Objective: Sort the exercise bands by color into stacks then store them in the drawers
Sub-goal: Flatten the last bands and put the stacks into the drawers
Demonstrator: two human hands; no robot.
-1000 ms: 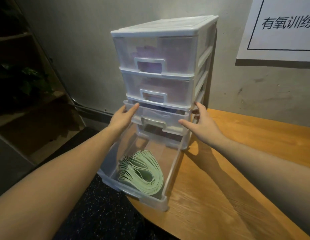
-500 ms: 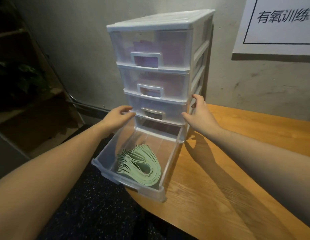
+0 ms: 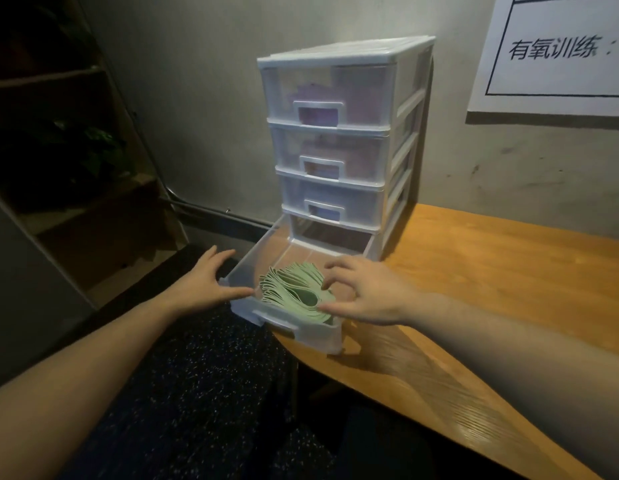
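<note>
Two hands: both have dropped from the third drawer (image 3: 330,199) to the bottom drawer (image 3: 284,320).
Left hand (image 3: 206,284): fingers released, spread against its left wall.
Right hand (image 3: 368,294): fingers loosely curled over the green bands (image 3: 290,289), touching them.
Third drawer: now shut.

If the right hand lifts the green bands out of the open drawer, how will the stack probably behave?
The green bands are thin flat loops lying fanned and curved, so they will probably flop and droop. The layers already spread apart, so some may slide loose unless the right hand pinches them all. They look light, so the open bottom drawer should hardly shift.
</note>
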